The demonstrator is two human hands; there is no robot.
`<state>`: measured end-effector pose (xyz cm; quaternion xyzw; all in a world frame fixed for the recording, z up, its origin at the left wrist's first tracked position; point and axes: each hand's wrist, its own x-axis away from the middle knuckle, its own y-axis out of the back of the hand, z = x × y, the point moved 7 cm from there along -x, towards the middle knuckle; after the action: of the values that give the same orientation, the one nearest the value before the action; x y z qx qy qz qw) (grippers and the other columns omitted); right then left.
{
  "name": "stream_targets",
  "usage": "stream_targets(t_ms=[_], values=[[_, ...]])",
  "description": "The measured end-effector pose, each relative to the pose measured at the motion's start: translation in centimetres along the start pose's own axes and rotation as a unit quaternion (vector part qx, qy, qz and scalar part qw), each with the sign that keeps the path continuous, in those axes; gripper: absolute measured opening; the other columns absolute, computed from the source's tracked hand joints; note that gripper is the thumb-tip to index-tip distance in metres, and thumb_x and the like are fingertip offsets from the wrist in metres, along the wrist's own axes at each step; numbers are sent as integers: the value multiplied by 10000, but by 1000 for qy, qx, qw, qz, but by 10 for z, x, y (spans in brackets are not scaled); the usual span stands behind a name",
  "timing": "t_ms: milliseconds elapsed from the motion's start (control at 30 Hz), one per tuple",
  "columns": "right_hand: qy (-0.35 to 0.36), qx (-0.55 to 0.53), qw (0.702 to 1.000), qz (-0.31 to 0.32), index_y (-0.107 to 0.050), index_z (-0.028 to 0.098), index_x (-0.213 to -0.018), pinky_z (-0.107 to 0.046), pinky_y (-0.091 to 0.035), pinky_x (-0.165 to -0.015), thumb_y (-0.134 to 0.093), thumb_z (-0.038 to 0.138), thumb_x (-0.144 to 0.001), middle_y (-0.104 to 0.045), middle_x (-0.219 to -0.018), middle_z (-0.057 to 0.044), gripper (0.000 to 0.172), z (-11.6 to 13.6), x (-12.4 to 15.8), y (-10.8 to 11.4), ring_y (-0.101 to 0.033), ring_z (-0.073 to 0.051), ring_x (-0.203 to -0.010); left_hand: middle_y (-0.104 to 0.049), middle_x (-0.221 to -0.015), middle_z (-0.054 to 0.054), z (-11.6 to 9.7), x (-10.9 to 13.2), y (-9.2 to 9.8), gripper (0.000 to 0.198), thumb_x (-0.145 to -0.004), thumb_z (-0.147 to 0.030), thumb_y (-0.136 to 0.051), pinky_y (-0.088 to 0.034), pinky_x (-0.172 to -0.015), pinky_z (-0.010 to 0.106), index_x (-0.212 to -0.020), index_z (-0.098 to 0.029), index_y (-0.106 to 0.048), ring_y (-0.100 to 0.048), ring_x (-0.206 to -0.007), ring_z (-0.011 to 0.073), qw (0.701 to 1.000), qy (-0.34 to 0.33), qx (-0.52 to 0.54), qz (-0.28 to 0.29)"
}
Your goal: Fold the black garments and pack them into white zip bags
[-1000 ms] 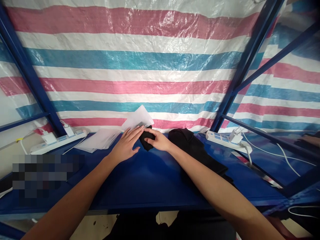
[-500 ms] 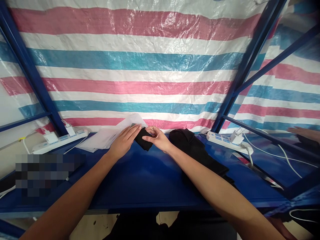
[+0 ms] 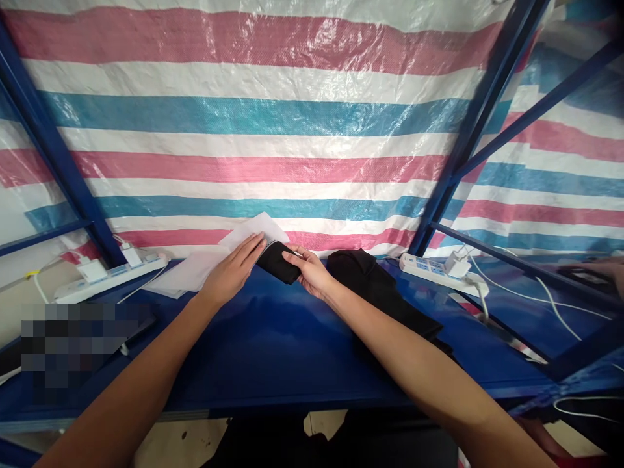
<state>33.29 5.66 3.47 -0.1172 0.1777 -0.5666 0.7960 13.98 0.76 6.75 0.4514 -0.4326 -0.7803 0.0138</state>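
A folded black cloth (image 3: pixel 277 261) is pinched in my right hand (image 3: pixel 312 271), thumb on top and fingers around its right end. My left hand (image 3: pixel 235 268) is at the cloth's other side, its fingers straight and together, gripping a translucent white plastic bag (image 3: pixel 263 227). The bag stands up behind my left fingers, and its edge meets the left end of the cloth. Whether the cloth is inside the bag I cannot tell. My left thumb is hidden. More flat translucent bags (image 3: pixel 182 272) lie left of my left hand, and dark folded garments (image 3: pixel 375 289) lie beyond my right forearm.
White power strips with plugs lie at the left (image 3: pixel 114 276) and right (image 3: pixel 439 273) of the blue table (image 3: pixel 273 351). Blue metal posts rise at both sides before a striped plastic sheet (image 3: pixel 273 117). Another person's hand (image 3: pixel 602 266) shows at the far right.
The black cloth has turned and shows more of its length. My right hand has shifted slightly right, with its thumb on top. The bag behind my left hand stands more spread out.
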Motion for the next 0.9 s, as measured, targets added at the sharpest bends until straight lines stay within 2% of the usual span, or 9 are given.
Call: stream_targets(t_ms=[100, 167, 300, 367, 467, 533, 700, 800, 900], values=[[-6, 3, 1000, -7, -774, 242, -1101, -262, -594, -663, -1027, 409, -667, -814, -973, -8, 530, -2, -1, 2, -754, -183, -802, -346, -1796, 80, 1, 0, 2, 910, -950, 30, -305, -413, -1323, 506, -1796, -254, -123, -345, -1656, 247, 1000, 0, 3, 7], [-8, 0, 1000, -4, -779, 240, -1105, -258, -603, -687, -1031, 395, -668, -819, -989, -10, 527, -4, -1, 3, -763, -182, -829, -415, -1762, 81, 1, 0, 6, 927, -926, 27, -350, -402, -1325, 508, -1790, -260, -176, -407, -1626, 251, 1000, 0, -7, -4], [-9, -13, 1000, 23, -780, 233, -1085, -272, -616, -750, -1028, 396, -688, -821, -987, -21, 497, -5, 0, -2, -773, -191, -873, -457, -1735, 95, -1, -1, 11, 893, -945, -25, -441, -263, -1382, 571, -1782, -243, -217, -426, -1614, 282, 999, -20, -25, -15], [-11, -6, 999, 44, -780, 231, -1089, -279, -615, -777, -1025, 408, -695, -820, -991, -23, 497, -4, 3, -6, -772, -191, -885, -484, -1718, 99, -2, -1, 12, 827, -986, -65, -445, -235, -1392, 570, -1773, -233, -254, -449, -1601, 283, 999, -29, -20, -24], [-5, 28, 997, 77, -795, 220, -1105, -272, -602, -817, -1013, 431, -714, -821, -1021, -24, 495, 0, 7, -11, -764, -177, -911, -543, -1674, 104, -4, 2, 9, 691, -1063, -213, -502, -306, -1374, 528, -1739, -229, -358, -505, -1563, 298, 998, -47, 1, -36], [-4, 55, 994, 96, -809, 206, -1080, -262, -590, -825, -1002, 445, -730, -818, -1009, -22, 466, 2, 10, -13, -754, -165, -908, -579, -1643, 108, -7, 5, 7, 668, -1077, -298, -559, -369, -1348, 502, -1722, -234, -396, -541, -1535, 305, 997, -60, 17, -42], [-31, 72, 989, 129, -825, 212, -1109, -307, -595, -908, -980, 481, -746, -829, -1092, -42, 477, 0, 13, -16, -769, -202, -1014, -583, -1638, 117, -18, 10, 10, 720, -1084, -344, -590, -406, -1331, 524, -1750, -249, -334, -558, -1520, 321, 992, -100, 52, -52], [-19, 74, 992, 105, -834, 215, -1074, -341, -594, -963, -994, 483, -715, -832, -1116, -57, 476, 0, 8, -13, -768, -227, -1061, -574, -1646, 118, -25, 10, 11, 728, -1094, -292, -556, -421, -1321, 536, -1767, -252, -282, -545, -1531, 316, 989, -123, 62, -53], [-2, 99, 994, 50, -833, 223, -1031, -368, -622, -844, -979, 539, -722, -820, -1003, -41, 465, 1, 3, -6, -756, -232, -903, -618, -1607, 103, -22, 9, 9, 718, -1084, -276, -599, -468, -1288, 521, -1749, -284, -330, -590, -1489, 306, 989, -102, 76, -70]])
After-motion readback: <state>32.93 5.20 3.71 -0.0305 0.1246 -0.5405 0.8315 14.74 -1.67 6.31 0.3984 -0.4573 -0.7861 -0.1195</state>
